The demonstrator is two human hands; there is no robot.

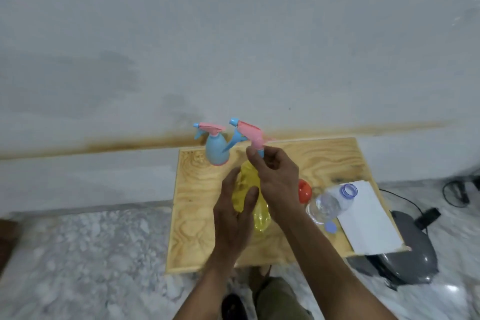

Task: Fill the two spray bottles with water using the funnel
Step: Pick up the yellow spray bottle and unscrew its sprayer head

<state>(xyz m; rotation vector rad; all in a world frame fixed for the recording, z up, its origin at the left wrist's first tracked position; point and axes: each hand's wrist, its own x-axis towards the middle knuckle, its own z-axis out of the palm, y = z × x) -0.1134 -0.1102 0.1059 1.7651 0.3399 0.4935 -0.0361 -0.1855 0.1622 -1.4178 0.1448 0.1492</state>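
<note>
Yellow spray bottle stands on my wooden surface; my left hand curls around its side. My right hand, directly above, pinches the pink-and-blue spray head at its neck. Beyond my left hand: blue spray bottle. Right of my right hand: orange funnel, clear water bottle.

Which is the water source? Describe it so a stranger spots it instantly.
On the light wooden board, look right of the hands, beside the white sheet of paper. The clear plastic bottle lies tipped there, uncapped. Unlike the neighbouring orange funnel, it is see-through.
</note>
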